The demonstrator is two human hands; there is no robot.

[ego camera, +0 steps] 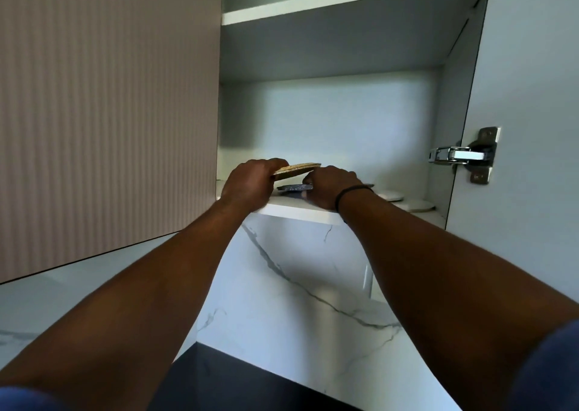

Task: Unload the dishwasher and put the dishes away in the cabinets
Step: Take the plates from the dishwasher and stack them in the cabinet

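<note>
While both arms reach up from below, the items read as follows, largest first.

Upper cabinet (329, 113): door swung open to the right, chrome hinge (463, 155) showing; a ribbed closed door (106, 113) adjoins on the left. Marble backsplash (297, 279) below.

Bottom shelf (300, 210): white, front edge in view. On it, a dark plate (293, 187) lying flat, and to the right two pale round pieces (404, 200), kind uncertain.

Tan speckled plate (297, 168): held just above the dark plate, tilted slightly, not yet resting on it.

Left hand (250, 185): fingers curled round the tan plate's near-left rim, gripping it.

Right hand (332, 188): dark band at the wrist; fingers bent toward the dark plate's edge, seemingly holding or steadying it, though contact is partly hidden.

Handling note, as judgement: the step appears to be stacking the tan plate on the dark one. Best done by lowering it level and centred, keeping the lower plate still, then slipping the fingers out sideways before releasing.
</note>
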